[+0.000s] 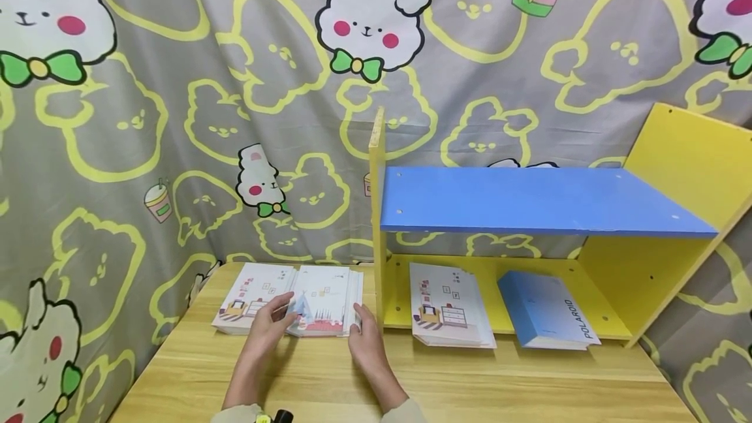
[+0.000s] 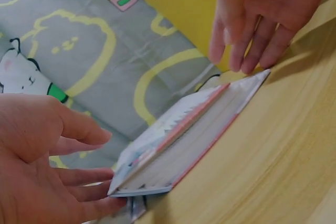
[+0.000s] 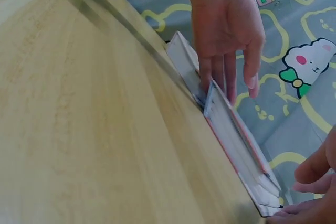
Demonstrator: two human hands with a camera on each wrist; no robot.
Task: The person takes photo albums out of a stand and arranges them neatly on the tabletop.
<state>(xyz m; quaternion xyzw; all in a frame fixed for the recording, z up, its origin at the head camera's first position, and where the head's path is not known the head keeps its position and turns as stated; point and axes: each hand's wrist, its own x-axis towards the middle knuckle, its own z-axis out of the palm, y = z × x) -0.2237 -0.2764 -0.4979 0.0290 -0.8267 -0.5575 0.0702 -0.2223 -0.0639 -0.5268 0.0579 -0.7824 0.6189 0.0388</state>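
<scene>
And it's two hands from me, left hand (image 1: 267, 328) and right hand (image 1: 367, 343), with two sleeves (image 1: 237, 414) showing! Over to the books, and I make it four: one furniture-cover book (image 1: 267, 282), a second furniture-cover book (image 1: 443, 292), one tent-cover book (image 1: 323, 299), one POLAROID book (image 1: 546, 305)! I see one shelf unit (image 1: 684, 168) and count four boards in it: one blue board (image 1: 517, 198), three yellow boards (image 1: 396, 286). Wooden table (image 1: 470, 384)? I've got one!
</scene>
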